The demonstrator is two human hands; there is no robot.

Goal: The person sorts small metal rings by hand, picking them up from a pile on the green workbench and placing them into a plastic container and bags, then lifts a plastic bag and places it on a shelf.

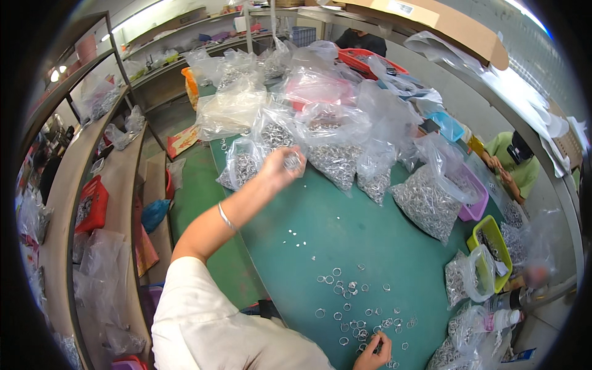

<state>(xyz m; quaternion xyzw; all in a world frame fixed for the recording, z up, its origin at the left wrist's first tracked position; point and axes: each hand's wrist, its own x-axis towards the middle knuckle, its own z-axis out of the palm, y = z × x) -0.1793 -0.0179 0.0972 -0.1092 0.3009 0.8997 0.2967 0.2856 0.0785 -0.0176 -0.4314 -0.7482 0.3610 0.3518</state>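
My left hand (282, 166) is stretched out over the far part of the green table, beside open clear bags of silver rings (271, 134). Its fingers curl around a pale silvery patch, too blurred to name. A silver bangle (226, 216) circles that wrist. At the near edge my right hand (374, 354) is low over loose silver rings (353, 324), its fingertips pinched together at one ring. Several more rings lie scattered just beyond it. Small white bits (293, 234) dot the middle of the green tabletop (271, 259).
Large filled bags (425, 200) crowd the table's far and right sides. A purple basket (473, 196) and a yellow-green bin (491, 246) stand at the right, near a plastic bottle (505, 318). A person in green (513, 161) sits across. Shelves (68, 203) run along the left.
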